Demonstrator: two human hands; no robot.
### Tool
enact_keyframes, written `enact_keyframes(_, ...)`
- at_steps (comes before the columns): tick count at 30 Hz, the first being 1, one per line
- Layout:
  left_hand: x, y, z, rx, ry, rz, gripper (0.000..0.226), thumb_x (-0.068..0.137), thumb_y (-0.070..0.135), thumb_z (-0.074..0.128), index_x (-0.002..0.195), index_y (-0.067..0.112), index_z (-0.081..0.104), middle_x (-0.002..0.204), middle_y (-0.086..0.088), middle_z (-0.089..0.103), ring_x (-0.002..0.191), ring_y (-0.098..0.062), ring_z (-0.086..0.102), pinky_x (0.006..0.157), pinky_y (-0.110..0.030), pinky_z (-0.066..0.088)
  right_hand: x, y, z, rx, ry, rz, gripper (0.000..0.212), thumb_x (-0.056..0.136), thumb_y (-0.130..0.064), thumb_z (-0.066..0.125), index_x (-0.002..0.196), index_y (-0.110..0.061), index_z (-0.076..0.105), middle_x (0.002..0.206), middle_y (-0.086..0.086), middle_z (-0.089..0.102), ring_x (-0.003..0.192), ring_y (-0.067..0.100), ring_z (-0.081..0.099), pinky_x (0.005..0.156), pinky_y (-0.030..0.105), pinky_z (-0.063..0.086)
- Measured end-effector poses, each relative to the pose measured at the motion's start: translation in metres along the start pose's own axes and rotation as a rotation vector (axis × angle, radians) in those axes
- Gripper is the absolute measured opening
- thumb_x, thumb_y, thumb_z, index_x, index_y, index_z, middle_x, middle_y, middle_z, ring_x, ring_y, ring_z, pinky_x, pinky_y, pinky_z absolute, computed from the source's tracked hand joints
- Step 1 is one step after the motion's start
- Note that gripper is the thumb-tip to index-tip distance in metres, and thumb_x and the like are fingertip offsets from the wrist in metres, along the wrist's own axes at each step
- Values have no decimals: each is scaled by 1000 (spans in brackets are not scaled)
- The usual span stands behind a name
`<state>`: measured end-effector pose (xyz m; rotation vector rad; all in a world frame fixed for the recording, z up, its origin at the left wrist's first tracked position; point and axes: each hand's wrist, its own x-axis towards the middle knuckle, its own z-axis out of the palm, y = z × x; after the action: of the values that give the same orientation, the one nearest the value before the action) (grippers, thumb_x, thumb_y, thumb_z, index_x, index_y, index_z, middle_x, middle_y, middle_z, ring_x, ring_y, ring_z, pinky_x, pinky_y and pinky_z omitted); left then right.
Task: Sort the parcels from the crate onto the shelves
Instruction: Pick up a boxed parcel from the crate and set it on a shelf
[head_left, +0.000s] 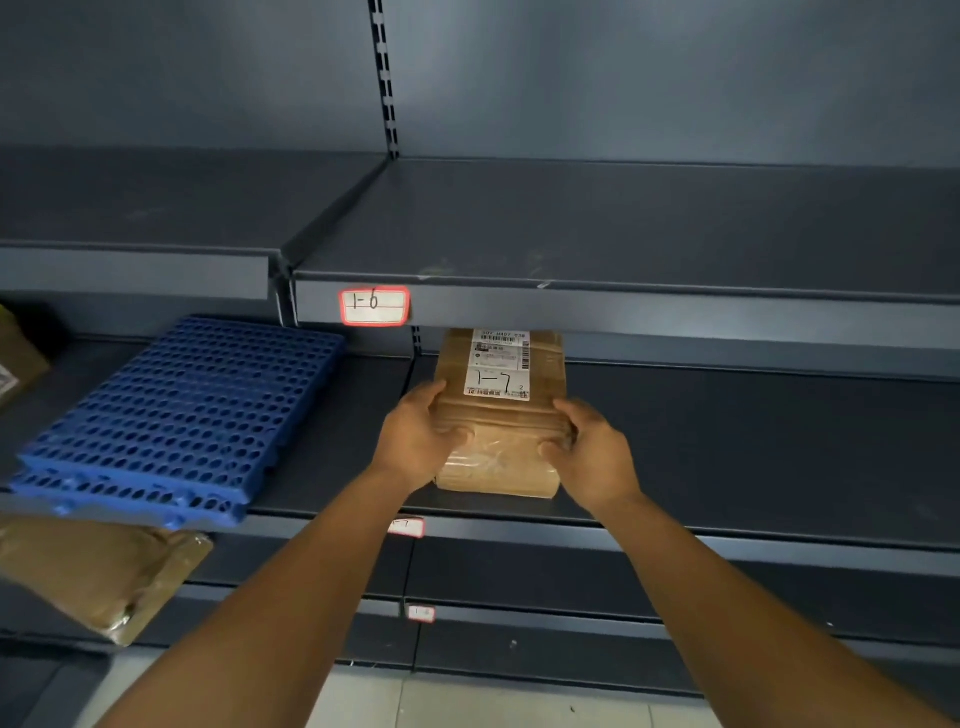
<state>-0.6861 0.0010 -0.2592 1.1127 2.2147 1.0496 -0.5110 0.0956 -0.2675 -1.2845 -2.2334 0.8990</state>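
Observation:
A brown taped parcel (501, 467) with a white label marked "1-7" lies flat on the dark shelf (753, 441) below the "1-6" tag (374, 306). My left hand (415, 441) grips its left side and my right hand (592, 452) grips its right side. A small tag (406, 527) on this shelf's front edge sits just under my left forearm; its writing is blurred. The crate is out of view.
A blue perforated plastic board (171, 415) lies tilted on the same shelf level to the left. A brown padded envelope (98, 571) hangs over the lower left shelf. Another brown parcel (15, 358) shows at the far left edge. Lower shelves and pale floor tiles lie below.

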Motion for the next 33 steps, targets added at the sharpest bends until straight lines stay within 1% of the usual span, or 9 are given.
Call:
enact_keyframes(2, 1, 0, 0, 92, -17, 39, 75, 85, 19, 72, 149, 14, 32, 154, -5, 31, 139, -19, 33, 116, -29, 25, 0, 0, -1, -12, -12, -6, 57, 88, -17, 65, 141, -17, 45, 142, -1, 49, 116, 15, 56, 100, 23, 42)
enact_keyframes(4, -2, 2, 1, 249, -4, 83, 75, 88, 26, 68, 151, 15, 27, 158, -3, 20, 144, -19, 24, 115, -28, 22, -3, -1, -4, -56, -43, -11, 64, 89, -19, 65, 146, -18, 37, 149, -1, 39, 126, 17, 49, 105, 25, 38)
enact_keyframes(8, -20, 11, 7, 586, 61, 257, 77, 89, 34, 65, 151, 14, 24, 161, -4, 12, 149, -22, 2, 119, -36, 10, -23, 3, -13, -203, -110, -15, 87, 87, -19, 67, 154, -28, 12, 160, -2, 15, 145, 21, 21, 114, 37, 31)
enact_keyframes(11, -40, 25, 22, 678, 13, 334, 82, 89, 35, 65, 153, 14, 17, 161, -4, 8, 149, -22, -3, 120, -37, 5, -46, 12, -25, -313, -132, 10, 93, 86, -25, 68, 154, -27, 5, 161, -4, 6, 148, 20, 5, 119, 39, 19)
enact_keyframes(13, -55, 37, 36, 701, -36, 374, 84, 90, 36, 63, 153, 15, 13, 161, -3, 8, 149, -21, -3, 120, -36, 3, -62, 21, -36, -382, -135, 31, 93, 87, -29, 67, 154, -27, 2, 162, -4, 1, 149, 19, 0, 121, 38, 12)
enact_keyframes(19, -108, 83, 92, 703, -194, 470, 85, 93, 39, 58, 154, 16, 5, 162, -3, 6, 149, -19, 0, 121, -36, 6, -128, 64, -89, -435, -87, 153, 94, 88, -35, 66, 154, -25, 0, 162, -4, -1, 149, 19, -5, 121, 38, 5)
enact_keyframes(23, -153, 123, 139, 696, -262, 576, 84, 92, 42, 59, 154, 17, 8, 161, -1, 9, 149, -19, 0, 121, -37, 7, -189, 99, -136, -437, -14, 260, 93, 88, -35, 66, 155, -24, 3, 162, -5, -1, 149, 19, -5, 120, 39, 4)
enact_keyframes(29, -250, 184, 213, 661, -389, 748, 82, 92, 43, 58, 154, 17, 10, 161, 0, 11, 149, -18, 2, 121, -35, 8, -305, 154, -211, -448, 113, 391, 92, 86, -32, 68, 154, -24, 6, 162, -4, 2, 149, 22, -3, 119, 41, 4)
enact_keyframes(33, -326, 217, 263, 651, -473, 843, 81, 93, 43, 56, 154, 19, 8, 161, 2, 9, 149, -17, 0, 121, -37, 8, -390, 187, -252, -438, 159, 491, 90, 86, -31, 67, 154, -24, 8, 162, -5, 3, 149, 20, -1, 119, 40, 4)
